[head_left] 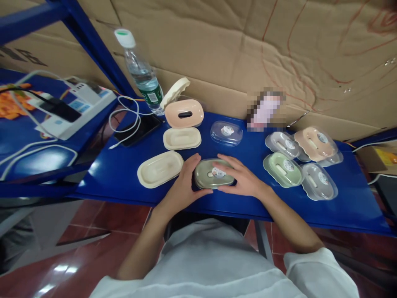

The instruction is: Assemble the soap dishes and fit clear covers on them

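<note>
An olive-green oval box (214, 174) with a clear lid and a round sticker lies on the blue table, between my two hands. My left hand (185, 182) wraps its left end, with the thumb along the near edge. From the right, my right hand (242, 176) grips it, fingers over the far side and thumb at the near side. Left of the box sits a cream oval tray (160, 169), and behind that a smaller cream tray (182, 138). A peach oval piece with a slot (184, 114) stands farther back, beside a tilted cream piece (175, 94).
A clear lid (226, 133) lies behind the box. Several lidded boxes, one of them green (283, 169), are grouped at the right. A water bottle (144, 76), a white cable (138, 120) and a dark phone-like object (136, 130) are at the back left. Cardboard (217, 54) stands behind the table (248, 207).
</note>
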Demonstrator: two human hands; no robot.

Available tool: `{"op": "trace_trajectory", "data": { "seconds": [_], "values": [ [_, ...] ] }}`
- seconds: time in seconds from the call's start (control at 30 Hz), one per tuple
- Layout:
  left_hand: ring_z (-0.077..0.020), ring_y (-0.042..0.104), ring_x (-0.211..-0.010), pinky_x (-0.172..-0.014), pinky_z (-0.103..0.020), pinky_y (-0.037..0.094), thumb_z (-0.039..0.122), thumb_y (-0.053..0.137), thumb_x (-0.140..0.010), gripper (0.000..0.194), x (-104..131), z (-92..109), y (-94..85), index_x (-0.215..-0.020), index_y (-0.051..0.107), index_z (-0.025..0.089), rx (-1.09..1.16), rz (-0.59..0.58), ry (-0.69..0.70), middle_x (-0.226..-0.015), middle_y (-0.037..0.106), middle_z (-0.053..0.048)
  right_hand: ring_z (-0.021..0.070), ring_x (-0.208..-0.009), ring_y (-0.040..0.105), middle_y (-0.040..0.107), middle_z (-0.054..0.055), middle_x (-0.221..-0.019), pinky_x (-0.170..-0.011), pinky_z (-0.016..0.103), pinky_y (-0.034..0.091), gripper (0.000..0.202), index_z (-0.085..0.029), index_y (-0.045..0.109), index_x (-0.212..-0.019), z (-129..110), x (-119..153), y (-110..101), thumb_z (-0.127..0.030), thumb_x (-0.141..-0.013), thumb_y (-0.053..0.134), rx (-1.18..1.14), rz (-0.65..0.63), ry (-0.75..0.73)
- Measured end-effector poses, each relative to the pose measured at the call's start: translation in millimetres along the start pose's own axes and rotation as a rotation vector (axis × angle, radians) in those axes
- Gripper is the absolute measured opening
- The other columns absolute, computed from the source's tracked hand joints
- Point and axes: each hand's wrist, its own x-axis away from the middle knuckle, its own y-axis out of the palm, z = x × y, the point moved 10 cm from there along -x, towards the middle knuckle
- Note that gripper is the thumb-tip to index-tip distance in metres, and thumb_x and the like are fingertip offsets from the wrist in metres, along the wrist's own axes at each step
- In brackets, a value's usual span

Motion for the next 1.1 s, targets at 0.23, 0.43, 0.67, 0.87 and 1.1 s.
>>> {"op": "trace_trajectory", "data": {
  "seconds": [0.23,0.43,0.67,0.87,1.1],
  "values": [
    [-0.0364,0.053,-0.151,-0.123,-0.058,0.050,0.046,0.091,-0.086,0.101,0,5,5.4,-0.167,0.032,0.035,-0.083,-0.114,0.057,-0.162,0.051,-0.016,0.0350,-0.161,0.039,0.040,0.015,-0.174,-0.128,0.059,0.044,0.061,-0.027,0.059,-0.157,-18,-3,9,-0.049,-0.102,0.069,0.062,-0.050,-0.051],
    [-0.0350,0.050,-0.154,-0.123,-0.057,0.050,0.044,0.081,-0.095,0.090,0,19,-2.3,-0.168,0.030,0.033,-0.145,-0.057,0.089,-0.167,0.045,-0.016,0.0383,-0.154,0.047,0.041,0.016,-0.174,-0.127,0.058,0.046,0.074,-0.028,0.055,-0.161,-14,-4,9,-0.060,-0.097,0.075,0.195,-0.104,-0.012],
    [-0.0383,0.058,-0.145,-0.117,-0.064,0.054,0.029,0.078,-0.097,0.071,57,25,-102.9,-0.160,0.048,0.042,-0.492,0.358,0.067,-0.161,0.056,-0.006,0.0383,-0.152,0.052,0.049,0.015,-0.168,-0.125,0.059,0.047,0.077,-0.030,0.049,-0.164,10,85,-122,-0.064,-0.098,0.071,0.465,0.408,0.337],
    [-0.0441,0.057,-0.145,-0.120,-0.073,0.047,0.031,0.070,-0.100,0.046,83,-25,-103.3,-0.146,0.063,0.037,-0.540,0.200,0.041,-0.152,0.064,-0.006,0.0414,-0.148,0.056,0.053,0.023,-0.162,-0.120,0.057,0.049,0.083,-0.024,0.055,-0.159,68,182,-159,-0.077,-0.096,0.064,0.661,0.617,0.675],
    [-0.0362,0.065,-0.136,-0.112,-0.059,0.057,0.020,0.067,-0.102,0.023,78,-2,-66.1,-0.123,0.071,0.027,-0.502,0.129,0.190,-0.133,0.074,-0.010,0.0513,-0.163,0.026,0.026,0.026,-0.177,-0.120,0.080,0.031,0.096,-0.022,0.030,-0.172,67,161,-154,-0.076,-0.098,0.059,0.755,0.569,0.743]
  ]
}}
